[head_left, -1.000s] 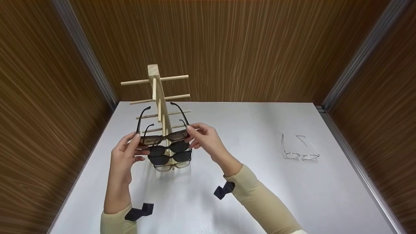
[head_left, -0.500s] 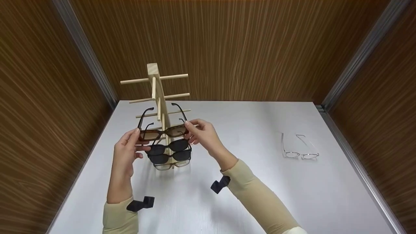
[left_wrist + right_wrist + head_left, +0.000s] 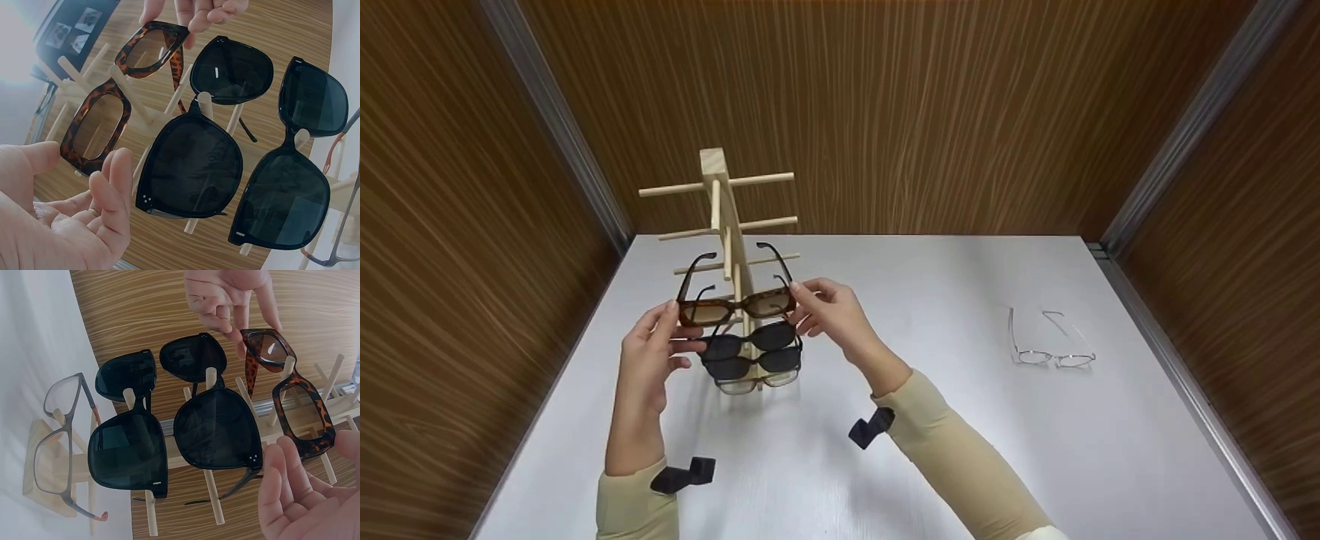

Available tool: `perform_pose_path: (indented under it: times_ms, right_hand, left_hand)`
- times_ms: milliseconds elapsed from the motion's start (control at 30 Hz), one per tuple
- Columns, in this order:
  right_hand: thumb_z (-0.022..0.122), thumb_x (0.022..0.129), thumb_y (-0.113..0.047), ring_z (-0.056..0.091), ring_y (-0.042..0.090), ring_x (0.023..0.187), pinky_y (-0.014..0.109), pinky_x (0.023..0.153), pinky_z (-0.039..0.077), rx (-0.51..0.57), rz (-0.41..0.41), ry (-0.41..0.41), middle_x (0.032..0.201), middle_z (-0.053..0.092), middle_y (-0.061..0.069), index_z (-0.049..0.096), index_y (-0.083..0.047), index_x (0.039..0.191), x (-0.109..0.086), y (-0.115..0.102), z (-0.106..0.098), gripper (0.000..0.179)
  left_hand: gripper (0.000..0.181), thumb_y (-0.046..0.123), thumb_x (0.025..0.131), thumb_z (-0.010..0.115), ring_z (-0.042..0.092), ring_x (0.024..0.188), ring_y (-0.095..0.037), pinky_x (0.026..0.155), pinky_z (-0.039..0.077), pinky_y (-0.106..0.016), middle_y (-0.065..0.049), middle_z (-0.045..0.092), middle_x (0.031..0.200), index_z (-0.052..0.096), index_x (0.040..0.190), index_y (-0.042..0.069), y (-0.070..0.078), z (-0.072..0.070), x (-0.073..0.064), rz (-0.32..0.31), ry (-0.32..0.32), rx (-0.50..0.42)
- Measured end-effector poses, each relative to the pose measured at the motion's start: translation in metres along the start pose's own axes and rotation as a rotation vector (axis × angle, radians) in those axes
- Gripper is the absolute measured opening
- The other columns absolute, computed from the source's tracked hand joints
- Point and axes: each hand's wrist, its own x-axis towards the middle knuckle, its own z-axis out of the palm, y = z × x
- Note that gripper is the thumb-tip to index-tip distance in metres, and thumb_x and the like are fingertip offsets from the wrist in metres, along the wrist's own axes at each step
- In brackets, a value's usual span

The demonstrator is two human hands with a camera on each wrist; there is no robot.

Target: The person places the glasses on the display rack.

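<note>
Both hands hold a pair of tortoiseshell sunglasses point(image 3: 769, 303) by the outer corners of the frame, temples pointing back along the wooden display stand point(image 3: 712, 163). My left hand point(image 3: 649, 352) pinches the left corner between thumb and fingers. At the right corner, my right hand point(image 3: 840, 319) pinches likewise. In the left wrist view, a short peg overlaps the bridge of the tortoiseshell sunglasses point(image 3: 84, 126). Just below hang black sunglasses point(image 3: 774, 337), close to the left fingertips, then a second black pair point(image 3: 727, 367). Clear-lensed glasses point(image 3: 737, 387) hang lowest.
The stand's upper pegs point(image 3: 765, 178) stick out bare to both sides. Thin-framed glasses point(image 3: 1035, 358) lie with temples unfolded on the white table point(image 3: 945, 315) at the right. Wood-grain panels point(image 3: 885, 112) enclose the back and sides.
Both hands have raised the front of the tortoiseshell sunglasses slightly and tipped it, so the lenses show more fully. Over the last half second they have barely moved.
</note>
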Motion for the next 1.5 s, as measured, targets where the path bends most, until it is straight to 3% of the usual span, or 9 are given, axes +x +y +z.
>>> perform_pose_path:
  times_ms: [167,367,500,700,867,1133,1500]
  right_hand:
    - [0.055,0.093,-0.037,0.064,0.022,0.065,0.031,0.061,0.053,0.010,-0.016,0.005,0.078,0.066,0.012,0.060,-0.002,0.110,-0.004,0.006,-0.004,0.039]
    - [0.054,0.095,-0.032,0.064,0.022,0.065,0.030,0.062,0.052,0.071,-0.036,0.009,0.081,0.066,0.016,0.058,0.000,0.112,-0.012,0.020,-0.009,0.037]
    - [0.052,0.096,-0.032,0.064,0.028,0.069,0.035,0.065,0.053,0.087,-0.032,0.020,0.083,0.066,0.019,0.058,0.000,0.115,-0.018,0.030,-0.013,0.038]
    - [0.049,0.098,-0.027,0.063,0.040,0.075,0.045,0.070,0.052,0.083,0.002,0.025,0.086,0.065,0.023,0.058,0.001,0.114,-0.025,0.045,-0.020,0.033]
    - [0.047,0.099,-0.021,0.063,0.037,0.074,0.042,0.070,0.053,0.075,0.019,0.040,0.084,0.065,0.022,0.058,0.003,0.112,-0.041,0.034,-0.022,0.030]
    - [0.047,0.099,-0.021,0.064,0.035,0.073,0.040,0.069,0.053,0.101,0.052,0.060,0.084,0.066,0.021,0.059,0.002,0.111,-0.054,0.042,-0.029,0.029]
    - [0.048,0.099,-0.020,0.061,0.044,0.076,0.044,0.070,0.052,0.100,0.075,0.082,0.085,0.065,0.025,0.059,0.003,0.109,-0.066,0.064,-0.034,0.028]
  left_hand:
    - [0.045,0.042,0.093,0.053,0.066,0.072,-0.018,0.056,0.047,-0.023,-0.006,0.066,0.084,0.052,0.122,0.009,-0.004,-0.003,-0.005,0.009,0.041,-0.009]
    - [0.038,0.035,0.094,0.054,0.065,0.072,-0.022,0.053,0.046,-0.021,-0.011,0.065,0.087,0.055,0.118,0.006,-0.018,-0.007,-0.015,0.109,0.101,-0.091]
    - [0.036,0.033,0.094,0.054,0.064,0.072,-0.021,0.051,0.045,-0.020,-0.012,0.064,0.087,0.057,0.115,0.004,-0.030,-0.006,-0.023,0.137,0.115,-0.137]
    - [0.039,0.029,0.095,0.053,0.063,0.072,-0.021,0.053,0.046,-0.022,-0.012,0.064,0.086,0.055,0.116,-0.003,-0.041,0.002,-0.036,0.158,0.075,-0.188]
    - [0.038,0.027,0.096,0.053,0.063,0.072,-0.022,0.055,0.047,-0.024,-0.015,0.064,0.087,0.055,0.117,-0.005,-0.050,0.012,-0.045,0.145,0.013,-0.196]
    - [0.038,0.027,0.096,0.052,0.062,0.077,-0.029,0.058,0.048,-0.026,-0.017,0.064,0.090,0.056,0.117,-0.004,-0.066,0.025,-0.049,0.096,-0.062,-0.167]
    - [0.035,0.027,0.095,0.054,0.063,0.074,-0.022,0.058,0.048,-0.025,-0.015,0.064,0.089,0.058,0.115,-0.002,-0.084,0.041,-0.052,0.027,-0.116,-0.190]
